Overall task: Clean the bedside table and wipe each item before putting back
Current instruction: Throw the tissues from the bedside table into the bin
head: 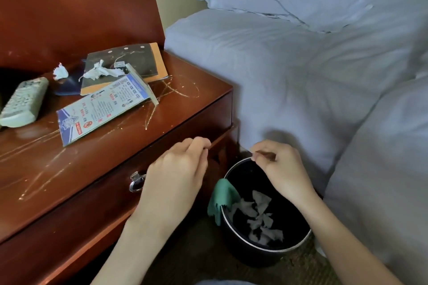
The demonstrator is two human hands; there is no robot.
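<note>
status: table (97, 169) top not yet wiped; streaks visible. on it: remote (23, 102), leaflet (102, 109), notebook (129, 65), 2 tissue scraps (99, 71). left hand (176, 169) fingers curled, apparently holding nothing; right hand (280, 166) fingers pinch a small brownish bit over the bin (266, 250) (item too small to id). green cloth (223, 196) hangs on bin rim. handling, est.: cloth soft, limp, take by a bunched fold; leaflet thin, bends, lift by an edge; remote rigid, light, grip by sides.
</note>
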